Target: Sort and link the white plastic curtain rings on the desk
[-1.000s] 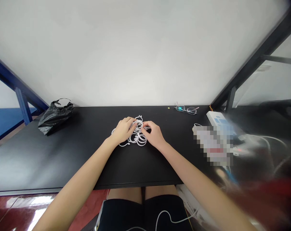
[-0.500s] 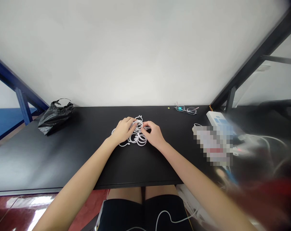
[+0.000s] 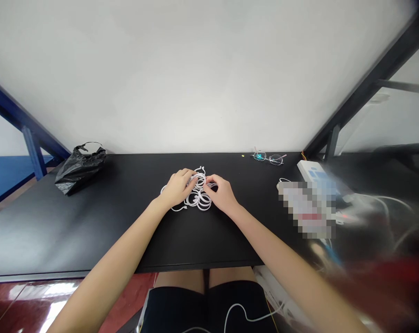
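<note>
Several white cables (image 3: 204, 201), wound into loops, lie in a loose pile on the black table (image 3: 133, 185), with small connector ends sticking out at the top and lower left. From the left, my left hand (image 3: 176, 187) covers part of the pile, its thumb and fingers closed on the edge of the upper coil. On the other side my right hand (image 3: 222, 192) pinches that coil between thumb and fingers. My hands hide some of the loops, and how many cables there are is hard to make out.
A black plastic bag (image 3: 80, 167) sits at the back left. Eyeglasses (image 3: 269, 158) lie near the wall (image 3: 202, 83). To the right are a white power strip (image 3: 311, 169), a pixelated object (image 3: 308, 208) and blurred cables. Dark metal posts slope up at both sides.
</note>
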The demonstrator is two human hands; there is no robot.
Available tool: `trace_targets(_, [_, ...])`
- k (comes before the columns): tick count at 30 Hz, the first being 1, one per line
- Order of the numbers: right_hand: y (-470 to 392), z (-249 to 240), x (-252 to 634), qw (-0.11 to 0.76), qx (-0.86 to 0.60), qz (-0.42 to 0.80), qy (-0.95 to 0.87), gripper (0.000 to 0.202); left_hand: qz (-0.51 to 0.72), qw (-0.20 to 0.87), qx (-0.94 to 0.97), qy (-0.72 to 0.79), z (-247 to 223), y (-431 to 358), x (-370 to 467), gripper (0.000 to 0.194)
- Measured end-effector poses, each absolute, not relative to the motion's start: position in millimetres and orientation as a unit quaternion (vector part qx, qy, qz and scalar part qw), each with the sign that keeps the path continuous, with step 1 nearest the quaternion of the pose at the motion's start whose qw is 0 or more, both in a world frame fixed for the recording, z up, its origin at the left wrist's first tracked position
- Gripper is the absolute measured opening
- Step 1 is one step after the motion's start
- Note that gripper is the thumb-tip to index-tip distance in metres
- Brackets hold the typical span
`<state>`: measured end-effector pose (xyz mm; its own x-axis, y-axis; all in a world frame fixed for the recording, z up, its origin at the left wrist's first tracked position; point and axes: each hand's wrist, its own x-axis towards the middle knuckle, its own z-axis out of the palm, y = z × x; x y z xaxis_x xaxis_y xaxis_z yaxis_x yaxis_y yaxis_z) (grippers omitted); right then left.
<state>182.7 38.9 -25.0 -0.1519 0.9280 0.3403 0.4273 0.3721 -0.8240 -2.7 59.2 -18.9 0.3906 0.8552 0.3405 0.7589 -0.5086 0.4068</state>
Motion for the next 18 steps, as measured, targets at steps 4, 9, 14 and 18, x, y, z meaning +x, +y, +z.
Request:
trace_targets(4, [38.9, -24.8, 182.9, 0.438, -0.481, 0.286, -0.703, 0.002, 0.258, 0.093, 0.829, 0.488, -18.2, 58.7, -2.6, 0.032])
trace_targets(9, [39.7, -26.0, 183.3, 0.447, -0.48, 0.294, -0.695, 0.001, 0.264, 0.092, 0.829, 0.484, -18.7, 58.8, -2.7, 0.033])
trace_targets(14, [39.5, -26.6, 183.5, 0.463, -0.479, 0.299, -0.683, 0.002, 0.26, 0.089, 0.828, 0.488, -19.2, 58.7, -2.5, 0.032])
trace_targets(18, [39.9, -26.1, 183.6, 0.471, -0.473, 0.312, -0.676, 0.003, 0.259, 0.086, 0.828, 0.491, -19.9, 59.0, -2.3, 0.032])
